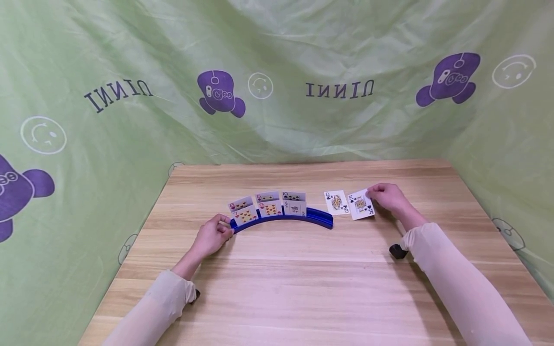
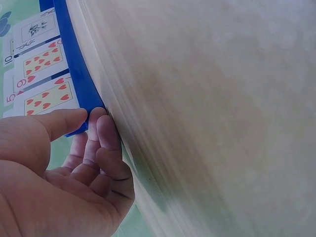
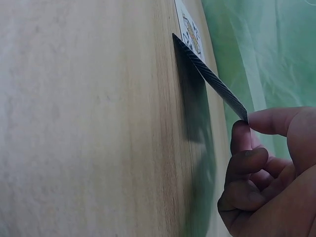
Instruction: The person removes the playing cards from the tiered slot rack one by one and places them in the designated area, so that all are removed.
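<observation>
My left hand [image 1: 212,235] pinches the left end of a curved blue card holder [image 1: 320,219] between thumb and fingers; the left wrist view shows this grip up close. Two rows of playing cards stand in the holder. In front are a seven of hearts [image 1: 245,216], a nine of hearts [image 1: 270,208] and a joker [image 1: 295,209]; an eight, a five and a ten show behind. With thumb and fingertips my right hand [image 1: 389,198] pinches a king of spades [image 1: 360,206] by its edge. In the right wrist view this king [image 3: 212,79] is tilted, its patterned back showing.
A queen card [image 1: 335,203] lies face up on the wooden table [image 1: 277,288], between the holder and the king. The holder's right part carries no cards. A green printed curtain [image 1: 277,129] hangs behind the table and along both sides.
</observation>
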Tool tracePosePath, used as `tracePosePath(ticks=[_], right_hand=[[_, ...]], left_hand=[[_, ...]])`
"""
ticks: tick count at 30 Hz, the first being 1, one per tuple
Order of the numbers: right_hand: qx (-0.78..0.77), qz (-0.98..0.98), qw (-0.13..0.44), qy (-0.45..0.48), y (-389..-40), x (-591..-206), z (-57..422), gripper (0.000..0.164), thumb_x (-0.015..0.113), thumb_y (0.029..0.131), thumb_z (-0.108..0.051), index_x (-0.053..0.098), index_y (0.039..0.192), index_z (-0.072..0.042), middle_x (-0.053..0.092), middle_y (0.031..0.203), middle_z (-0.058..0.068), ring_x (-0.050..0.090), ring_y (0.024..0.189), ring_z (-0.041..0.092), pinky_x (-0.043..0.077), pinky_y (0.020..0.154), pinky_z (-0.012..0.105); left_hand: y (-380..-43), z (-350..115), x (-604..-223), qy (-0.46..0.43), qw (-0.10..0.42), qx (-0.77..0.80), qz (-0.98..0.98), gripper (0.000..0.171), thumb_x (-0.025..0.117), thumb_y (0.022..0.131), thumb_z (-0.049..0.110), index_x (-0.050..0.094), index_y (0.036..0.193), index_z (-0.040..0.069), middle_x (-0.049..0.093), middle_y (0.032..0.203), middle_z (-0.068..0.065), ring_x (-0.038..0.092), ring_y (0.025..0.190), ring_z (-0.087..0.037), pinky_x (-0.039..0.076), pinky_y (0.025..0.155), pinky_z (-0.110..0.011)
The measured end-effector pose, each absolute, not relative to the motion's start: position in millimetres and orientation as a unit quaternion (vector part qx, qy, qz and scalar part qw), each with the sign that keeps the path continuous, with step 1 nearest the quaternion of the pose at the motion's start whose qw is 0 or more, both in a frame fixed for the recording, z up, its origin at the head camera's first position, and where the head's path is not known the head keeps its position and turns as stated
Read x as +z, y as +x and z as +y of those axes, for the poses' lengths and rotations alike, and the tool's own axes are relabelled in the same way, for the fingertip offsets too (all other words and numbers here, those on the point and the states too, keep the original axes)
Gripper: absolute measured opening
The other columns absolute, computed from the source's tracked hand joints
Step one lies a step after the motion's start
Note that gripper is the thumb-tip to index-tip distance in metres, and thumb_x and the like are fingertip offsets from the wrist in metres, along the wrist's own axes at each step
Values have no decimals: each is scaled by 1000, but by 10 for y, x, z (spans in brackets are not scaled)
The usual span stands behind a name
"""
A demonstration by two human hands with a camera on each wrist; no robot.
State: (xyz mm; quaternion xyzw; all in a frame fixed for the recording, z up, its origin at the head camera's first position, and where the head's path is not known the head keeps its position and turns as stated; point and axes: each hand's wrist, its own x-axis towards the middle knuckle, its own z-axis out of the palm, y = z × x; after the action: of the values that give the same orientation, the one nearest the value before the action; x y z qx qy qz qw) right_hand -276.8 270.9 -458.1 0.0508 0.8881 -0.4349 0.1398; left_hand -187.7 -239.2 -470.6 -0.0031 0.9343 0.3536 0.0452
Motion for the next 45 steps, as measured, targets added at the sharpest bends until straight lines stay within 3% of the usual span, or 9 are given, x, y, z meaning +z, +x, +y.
tracePosePath(ticks=[8,14,23,33,45], right_hand=[[-443,885,129,55,-2789,-4587,2711,44,53,100,-26,54,131,4,54,133,28,48,121,38,39,95,41],[-433,889,138,60,-2802,-4589,2715,46,54,99,-28,54,133,3,54,133,26,49,112,32,38,83,32],[-413,897,143,67,-2785,-4579,2751,42,56,98,-30,59,128,0,61,106,11,50,82,17,42,69,29],[-425,891,144,64,-2763,-4568,2748,41,53,100,-30,59,127,0,62,108,10,51,84,18,43,72,29],[-479,865,141,57,-2754,-4596,2751,40,55,100,-27,56,130,0,67,106,4,53,73,6,47,66,23]], left_hand=[[-1873,-2391,-4712,-2,42,354,934,27,69,90,10,58,114,4,76,88,-11,62,68,-11,46,66,-28],[-1877,-2382,-4706,-3,41,353,935,27,70,90,11,59,114,5,76,88,-10,62,68,-11,46,67,-28],[-1892,-2393,-4731,-5,45,353,935,28,70,90,12,59,114,4,76,87,-9,61,67,-10,45,66,-28],[-1892,-2399,-4737,-14,53,359,932,27,69,91,11,59,115,5,76,87,-8,60,67,-12,44,65,-28],[-1881,-2398,-4725,-7,50,357,933,27,69,91,11,58,115,4,76,86,-8,60,67,-11,44,65,-28]])
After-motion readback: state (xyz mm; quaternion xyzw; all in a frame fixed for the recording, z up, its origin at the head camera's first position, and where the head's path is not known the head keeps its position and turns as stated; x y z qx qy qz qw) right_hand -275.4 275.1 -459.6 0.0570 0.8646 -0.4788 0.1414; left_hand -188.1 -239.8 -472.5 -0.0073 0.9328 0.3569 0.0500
